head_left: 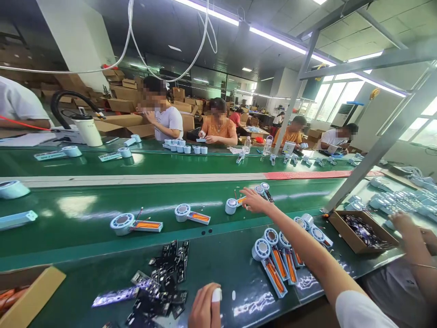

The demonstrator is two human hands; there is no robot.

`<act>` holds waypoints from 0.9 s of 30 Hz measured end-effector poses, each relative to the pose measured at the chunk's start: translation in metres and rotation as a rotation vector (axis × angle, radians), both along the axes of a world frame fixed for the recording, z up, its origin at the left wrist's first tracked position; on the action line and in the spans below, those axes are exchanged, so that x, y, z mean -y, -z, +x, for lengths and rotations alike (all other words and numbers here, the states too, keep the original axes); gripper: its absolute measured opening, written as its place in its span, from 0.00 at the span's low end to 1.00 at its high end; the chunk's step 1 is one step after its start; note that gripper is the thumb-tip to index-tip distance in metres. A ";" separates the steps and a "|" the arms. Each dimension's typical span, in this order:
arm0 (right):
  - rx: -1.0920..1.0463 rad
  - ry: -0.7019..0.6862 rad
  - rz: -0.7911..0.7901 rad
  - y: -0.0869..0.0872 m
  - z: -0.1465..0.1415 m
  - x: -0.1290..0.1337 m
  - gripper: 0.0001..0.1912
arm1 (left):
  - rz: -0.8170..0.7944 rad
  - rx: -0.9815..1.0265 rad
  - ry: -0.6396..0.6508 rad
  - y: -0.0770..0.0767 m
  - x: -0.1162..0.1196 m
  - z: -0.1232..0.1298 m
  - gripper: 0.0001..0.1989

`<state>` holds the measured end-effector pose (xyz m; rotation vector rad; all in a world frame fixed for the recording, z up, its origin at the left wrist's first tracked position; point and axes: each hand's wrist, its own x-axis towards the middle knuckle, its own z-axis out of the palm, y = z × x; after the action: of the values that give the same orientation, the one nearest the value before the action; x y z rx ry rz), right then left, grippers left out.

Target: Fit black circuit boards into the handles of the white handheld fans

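Observation:
My right hand [254,200] reaches far out over the green belt, fingers stretched out and apart. Its fingertips are at the orange-filled handle of a light blue handheld fan [231,206]; whether they touch it is unclear. Just behind the hand lie two more fans [264,187], dark boards visible in the handles. My left hand [205,306] is low at the near bench edge, fingers curled together, with a white wrap on one digit. What it holds, if anything, is hidden. Beside it is a pile of black circuit boards [159,284]. Several open-handled fans [269,255] lie under my right forearm.
Two fans [123,223] lie farther left on the belt. A cardboard box [37,291] stands at the near left; another box [358,246] of small parts stands right, by a co-worker's hands [406,225]. A slanted metal post [375,136] rises there. Co-workers sit opposite.

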<state>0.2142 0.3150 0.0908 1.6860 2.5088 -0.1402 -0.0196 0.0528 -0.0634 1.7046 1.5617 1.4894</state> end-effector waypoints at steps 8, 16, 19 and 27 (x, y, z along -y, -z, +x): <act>-0.070 -0.240 -0.187 0.002 -0.092 -0.016 0.15 | 0.007 -0.017 0.048 -0.008 0.002 -0.003 0.21; -0.121 -0.044 -0.145 0.008 -0.187 0.017 0.17 | -0.010 -0.086 0.072 -0.034 0.014 -0.008 0.20; -0.150 0.037 -0.117 -0.006 -0.175 0.040 0.15 | -0.028 -0.239 -0.046 -0.055 0.009 -0.032 0.18; -0.243 0.240 0.001 0.008 -0.107 0.194 0.12 | -0.369 -0.648 -0.232 -0.100 -0.076 -0.115 0.20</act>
<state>0.1071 0.1207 0.0825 2.0803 2.4535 -0.3865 -0.1350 0.1283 0.0368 1.9210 2.2520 0.6725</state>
